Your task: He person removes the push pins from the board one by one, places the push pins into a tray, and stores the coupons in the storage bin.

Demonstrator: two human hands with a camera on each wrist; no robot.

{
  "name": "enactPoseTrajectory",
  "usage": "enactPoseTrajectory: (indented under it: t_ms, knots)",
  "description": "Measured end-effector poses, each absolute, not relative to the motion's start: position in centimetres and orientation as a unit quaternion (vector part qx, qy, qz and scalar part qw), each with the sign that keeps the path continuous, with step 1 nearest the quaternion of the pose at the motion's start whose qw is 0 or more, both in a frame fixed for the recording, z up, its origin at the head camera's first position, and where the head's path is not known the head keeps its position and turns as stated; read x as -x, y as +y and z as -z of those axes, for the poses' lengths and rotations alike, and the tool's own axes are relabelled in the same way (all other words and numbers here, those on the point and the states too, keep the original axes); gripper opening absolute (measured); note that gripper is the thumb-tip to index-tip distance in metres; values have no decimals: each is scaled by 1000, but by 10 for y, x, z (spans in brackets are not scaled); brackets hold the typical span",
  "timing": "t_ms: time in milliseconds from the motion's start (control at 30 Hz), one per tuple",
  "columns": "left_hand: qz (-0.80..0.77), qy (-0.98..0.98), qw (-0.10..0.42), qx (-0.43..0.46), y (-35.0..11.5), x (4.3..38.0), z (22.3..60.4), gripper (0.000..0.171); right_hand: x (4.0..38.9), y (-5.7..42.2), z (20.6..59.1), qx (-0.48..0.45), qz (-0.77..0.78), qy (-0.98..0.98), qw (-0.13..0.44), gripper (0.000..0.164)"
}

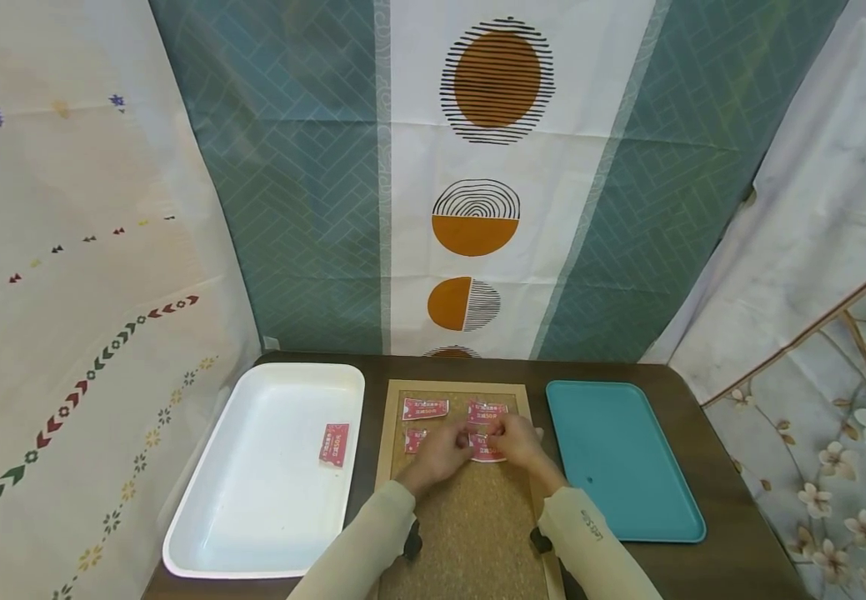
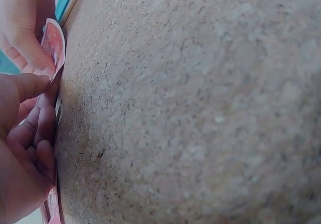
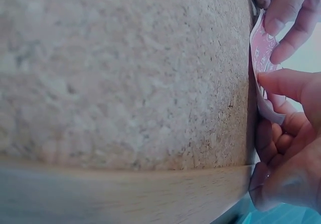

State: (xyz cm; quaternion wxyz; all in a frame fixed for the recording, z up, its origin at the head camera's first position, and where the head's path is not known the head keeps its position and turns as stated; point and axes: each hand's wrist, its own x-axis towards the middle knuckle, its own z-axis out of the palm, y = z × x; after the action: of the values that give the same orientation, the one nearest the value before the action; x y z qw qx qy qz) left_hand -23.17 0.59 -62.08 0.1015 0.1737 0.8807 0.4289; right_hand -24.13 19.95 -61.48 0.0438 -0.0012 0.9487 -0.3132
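Over the upper part of a cork board [image 1: 478, 533], both hands hold one pink paper coupon [image 1: 488, 452]. My left hand [image 1: 438, 454] pinches it near its left end, and my right hand [image 1: 519, 442] grips the right part between thumb and fingers. Seen from the right wrist, the coupon [image 3: 262, 53] bows, with its pale underside showing at the lower edge. Another coupon [image 1: 487, 411] lies on the board just above the hands. To the left are an upper coupon [image 1: 425, 408] and a lower one [image 1: 413, 440], partly hidden by my left hand.
A white tray [image 1: 267, 483] on the left contains one pink coupon [image 1: 333, 445]. On the right lies a teal tray [image 1: 628, 467]. The board has a raised wooden frame [image 1: 386, 433] and rests on a dark brown table [image 1: 733, 508], with curtains behind and at both sides.
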Motion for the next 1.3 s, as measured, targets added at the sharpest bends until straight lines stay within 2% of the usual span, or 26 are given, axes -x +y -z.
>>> enactPoseTrajectory:
  t_ms: [933,1300]
  knots:
    - [-437,877,113,-164,8,229,618,28,234,201,611,12,331,943,38,14]
    - [-435,878,113,-164,9,233,619,28,235,200,614,23,332,943,4,12]
